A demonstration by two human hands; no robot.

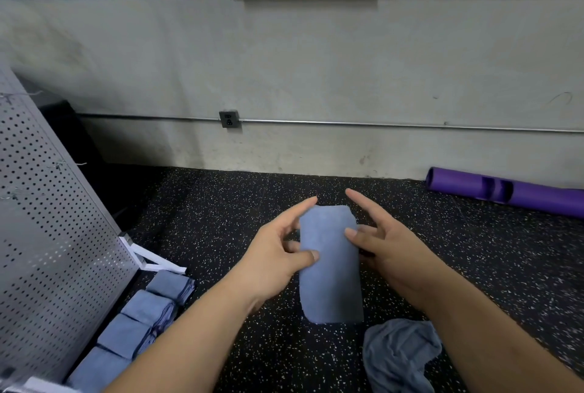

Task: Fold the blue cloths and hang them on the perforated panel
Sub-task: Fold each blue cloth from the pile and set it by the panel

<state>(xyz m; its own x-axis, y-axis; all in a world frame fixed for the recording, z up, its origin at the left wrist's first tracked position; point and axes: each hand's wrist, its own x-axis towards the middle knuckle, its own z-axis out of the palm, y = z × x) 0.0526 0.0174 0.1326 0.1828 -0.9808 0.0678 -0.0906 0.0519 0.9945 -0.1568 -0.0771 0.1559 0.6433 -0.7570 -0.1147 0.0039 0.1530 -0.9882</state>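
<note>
Near the middle of the speckled floor (221, 203), a folded blue cloth (330, 266) is held up as a narrow upright strip between both hands. The left hand (278, 253) pinches its left edge with the thumb in front, forefinger stretched out past the far corner. The right hand (388, 244) presses a thumb on the right edge, its other fingers splayed loose. Both holds look light, so the layers could slip apart and the fold open if either thumb lifts, I judge.

A crumpled blue cloth (401, 358) lies on the floor just near and right, close enough to snag a dropped edge. Four folded cloths (139, 326) sit in a row at the foot of the perforated panel (47, 218) on the left, none hung yet; carrying the strip across by thumb pinches risks a sagging, uneven fold.
</note>
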